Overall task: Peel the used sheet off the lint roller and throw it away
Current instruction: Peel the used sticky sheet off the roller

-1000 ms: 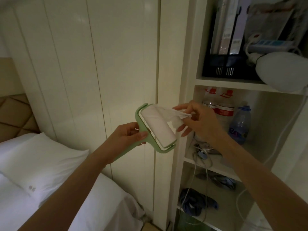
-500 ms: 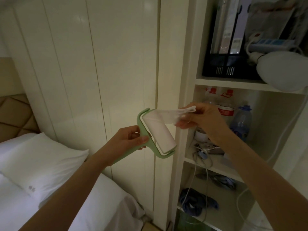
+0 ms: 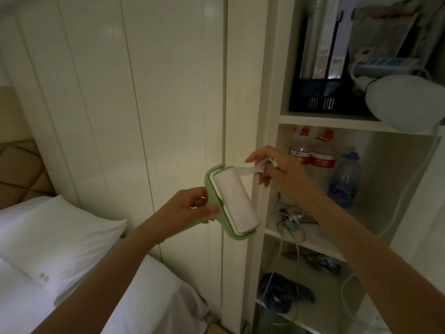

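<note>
A lint roller (image 3: 234,201) with a pale green frame and a white roll sits in the middle of the head view, tilted down to the right. My left hand (image 3: 192,208) grips its green handle from the left. A strip of the used sheet (image 3: 250,170) stretches from the roll's upper end to the right. My right hand (image 3: 277,172) pinches the crumpled end of that strip, just right of and above the roll. The sheet is still joined to the roll at its top end.
White wardrobe doors (image 3: 144,116) stand behind the roller. Open shelves (image 3: 325,119) on the right hold water bottles (image 3: 313,155), cables (image 3: 289,218), folders and a white lamp (image 3: 404,102). A bed with a white pillow (image 3: 53,237) lies at lower left.
My right hand has pulled the sheet's free end up and to the right, drawing it out into a narrow strip. The roller has tilted and dropped slightly in my left hand.
</note>
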`<state>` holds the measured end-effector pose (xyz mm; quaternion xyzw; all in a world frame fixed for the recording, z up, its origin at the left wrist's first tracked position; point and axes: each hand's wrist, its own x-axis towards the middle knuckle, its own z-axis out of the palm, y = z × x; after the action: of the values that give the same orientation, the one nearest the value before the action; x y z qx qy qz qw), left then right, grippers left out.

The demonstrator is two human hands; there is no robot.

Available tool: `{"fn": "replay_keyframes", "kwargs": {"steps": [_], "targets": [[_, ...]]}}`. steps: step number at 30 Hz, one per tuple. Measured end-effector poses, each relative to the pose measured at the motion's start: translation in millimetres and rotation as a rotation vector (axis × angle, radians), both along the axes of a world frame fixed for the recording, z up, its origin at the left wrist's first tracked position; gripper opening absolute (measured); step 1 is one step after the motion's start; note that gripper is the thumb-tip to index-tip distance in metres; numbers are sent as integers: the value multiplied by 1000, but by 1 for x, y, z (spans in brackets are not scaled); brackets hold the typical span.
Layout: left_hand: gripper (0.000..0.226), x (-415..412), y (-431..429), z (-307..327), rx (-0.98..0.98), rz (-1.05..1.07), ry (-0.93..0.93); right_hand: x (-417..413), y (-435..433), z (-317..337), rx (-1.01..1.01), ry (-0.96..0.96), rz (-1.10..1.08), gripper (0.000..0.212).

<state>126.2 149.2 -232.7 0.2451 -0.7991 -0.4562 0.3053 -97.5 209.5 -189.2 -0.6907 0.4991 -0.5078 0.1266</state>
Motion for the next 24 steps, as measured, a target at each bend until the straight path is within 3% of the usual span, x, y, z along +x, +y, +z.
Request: {"fn": "replay_keyframes", "kwargs": {"steps": [2,7,16,20,24], "targets": [[23,1,0,0,3,5,11,-1,-2,-2,-14,67,-38,33],[19,5,-2,2,28,7,54,-7,3,1,-1,-9,-64,19],[16,-2,3,3,49,24,80,-13,3,-5,102,-127,-5,42],[16,-4,6,4,50,23,89,-13,3,-3,121,-176,-16,30],[17,-7,8,4,44,15,100,-12,8,-2,104,-230,136,51]]}}
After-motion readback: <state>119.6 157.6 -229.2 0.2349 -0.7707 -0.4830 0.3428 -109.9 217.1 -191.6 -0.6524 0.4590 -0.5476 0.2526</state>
